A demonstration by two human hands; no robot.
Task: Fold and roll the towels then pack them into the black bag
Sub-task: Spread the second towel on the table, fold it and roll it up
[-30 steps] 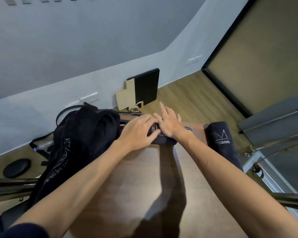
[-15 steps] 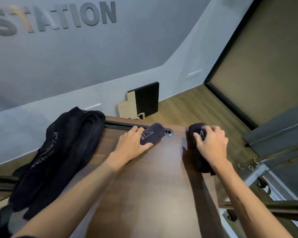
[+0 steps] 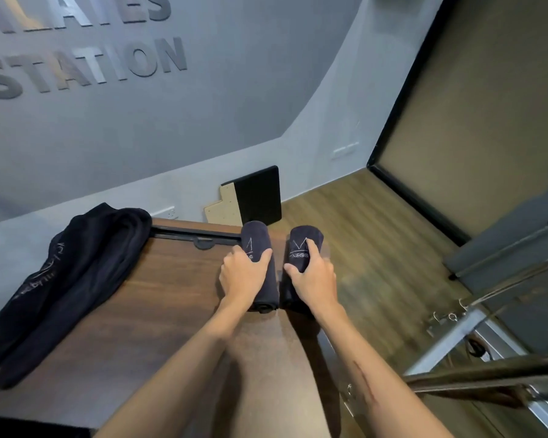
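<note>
nearest the viewer, two bare forearms are stretched over the wooden desk [image 3: 171,311] toward its far right corner. the left hand [image 3: 242,276] is curled over the left rolled towel [image 3: 260,267], thumb on the right flank and fingers wrapped over the top, so the roll is gripped and kept from unwinding. just right of that towel, the right hand [image 3: 314,276] is closed round the right rolled towel [image 3: 302,248], with one finger laid along its top by the stitched logo. the two rolls are lying parallel, side by side, nearly touching; whether they actually meet cannot be told. both appear to be held lengthwise so that they can be lifted together as a pair.

well left of the towels, the black bag [image 3: 76,279] is slumped over the left edge of the desk, its mouth not visible from here. packing is judged to be the step in hand, with rolling already done for these two.

beyond the towels, a slot [image 3: 196,235] is set along the far edge of the desk, and further still a black and tan board [image 3: 250,200] is leaned against the grey wall [image 3: 234,90].
</note>
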